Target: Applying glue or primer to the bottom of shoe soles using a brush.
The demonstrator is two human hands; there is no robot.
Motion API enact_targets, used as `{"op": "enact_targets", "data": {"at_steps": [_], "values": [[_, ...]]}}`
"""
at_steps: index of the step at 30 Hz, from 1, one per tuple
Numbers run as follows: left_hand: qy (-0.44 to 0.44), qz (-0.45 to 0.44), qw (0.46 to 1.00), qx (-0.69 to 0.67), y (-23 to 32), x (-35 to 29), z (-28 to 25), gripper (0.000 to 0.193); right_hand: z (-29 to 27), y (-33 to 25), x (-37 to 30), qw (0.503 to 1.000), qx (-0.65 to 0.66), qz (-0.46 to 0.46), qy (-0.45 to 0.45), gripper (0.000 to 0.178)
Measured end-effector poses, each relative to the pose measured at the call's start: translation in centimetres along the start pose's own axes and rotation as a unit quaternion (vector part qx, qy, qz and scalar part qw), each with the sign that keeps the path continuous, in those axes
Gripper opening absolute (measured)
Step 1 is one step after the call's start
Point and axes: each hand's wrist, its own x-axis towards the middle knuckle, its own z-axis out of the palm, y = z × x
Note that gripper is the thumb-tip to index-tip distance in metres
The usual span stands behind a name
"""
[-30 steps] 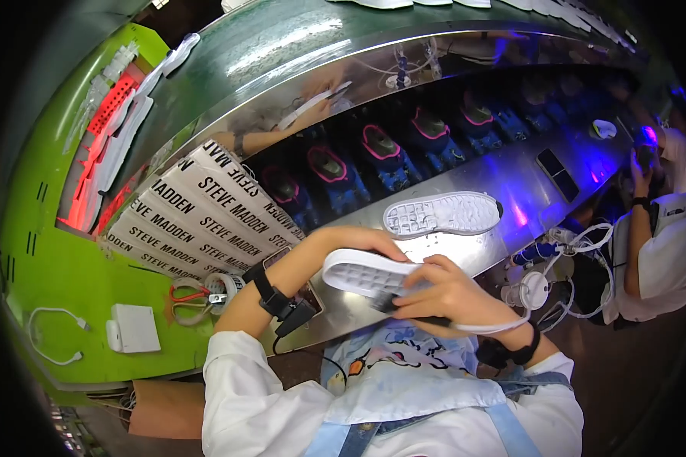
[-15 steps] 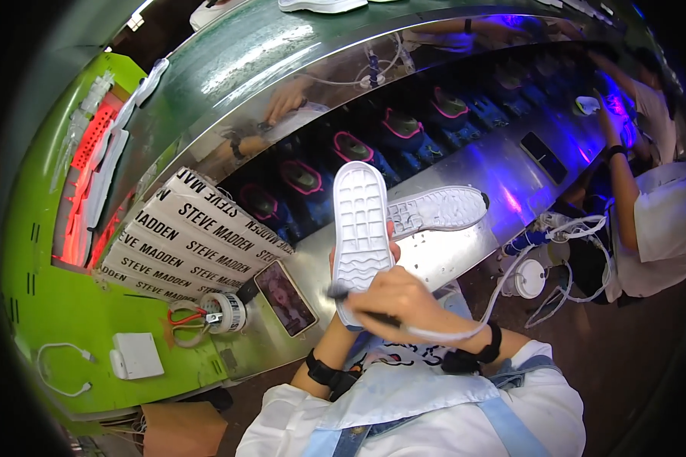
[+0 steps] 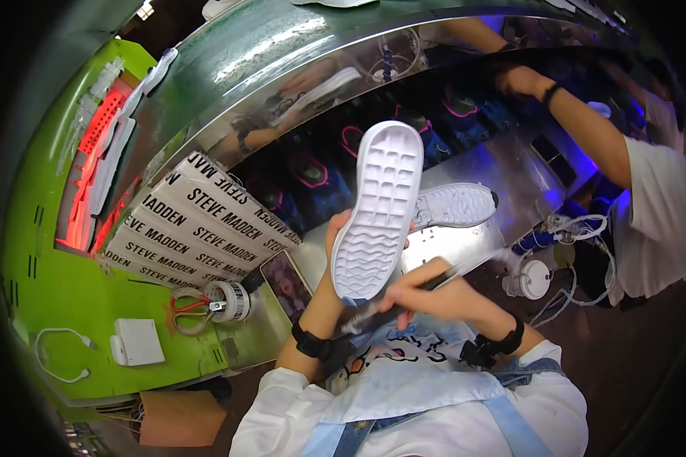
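**A:** What is the person holding?

**B:** A white shoe [image 3: 379, 209], raised in front of the chest with its ridged sole facing the camera, toe end up and heel end down. The left hand [image 3: 335, 236] grips it from behind at the heel half; the fingers are curled round its far side and mostly hidden, with only the thumb edge showing by the sole's left rim.

**A:** And the other hand?

**B:** The right hand [image 3: 434, 293] sits just below the heel, fingers closed round a thin dark tool [image 3: 404, 305] that runs slantwise across the hand. Its lower end points toward the left wrist. I cannot tell whether its tip touches the sole. Both wrists wear dark bands.

**A:** What lies around them?

**B:** Behind the raised shoe, a second shoe [image 3: 453, 206] lies on its side on a shiny metal bench [image 3: 511, 164], just to the right of the first. To the left, a stack of white sheets [image 3: 190, 228] with black lettering rests against the bench. Below that, on a green table [image 3: 68, 297], are scissors [image 3: 187, 308] with red handles, a tape roll [image 3: 225, 301], a white box [image 3: 137, 341] and a white cable [image 3: 57, 354]. A phone [image 3: 286, 278] lies near the left forearm.

**A:** Anyone else?

**B:** At the upper right, another person [image 3: 648, 213] in a white shirt reaches an arm over the bench, well apart from the shoe. A white round device [image 3: 532, 280] with cords sits below that arm.
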Motion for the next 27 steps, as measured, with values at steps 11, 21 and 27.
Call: {"op": "enact_targets", "data": {"at_steps": [11,21,27], "values": [[-0.001,-0.303,0.952,0.049,2.0,1.4,0.9,0.045,-1.6,-0.2,0.2,0.908,-0.316,-0.273,-0.035,0.011],[0.095,-0.228,0.917,0.314,3.3,-0.5,5.2,0.032,-3.7,-0.7,-2.0,0.924,-0.313,-0.220,-0.005,0.012],[0.077,-0.258,0.827,0.494,3.6,1.6,3.6,0.050,-7.6,1.7,-4.9,0.875,-0.429,-0.203,0.090,0.010]]}}
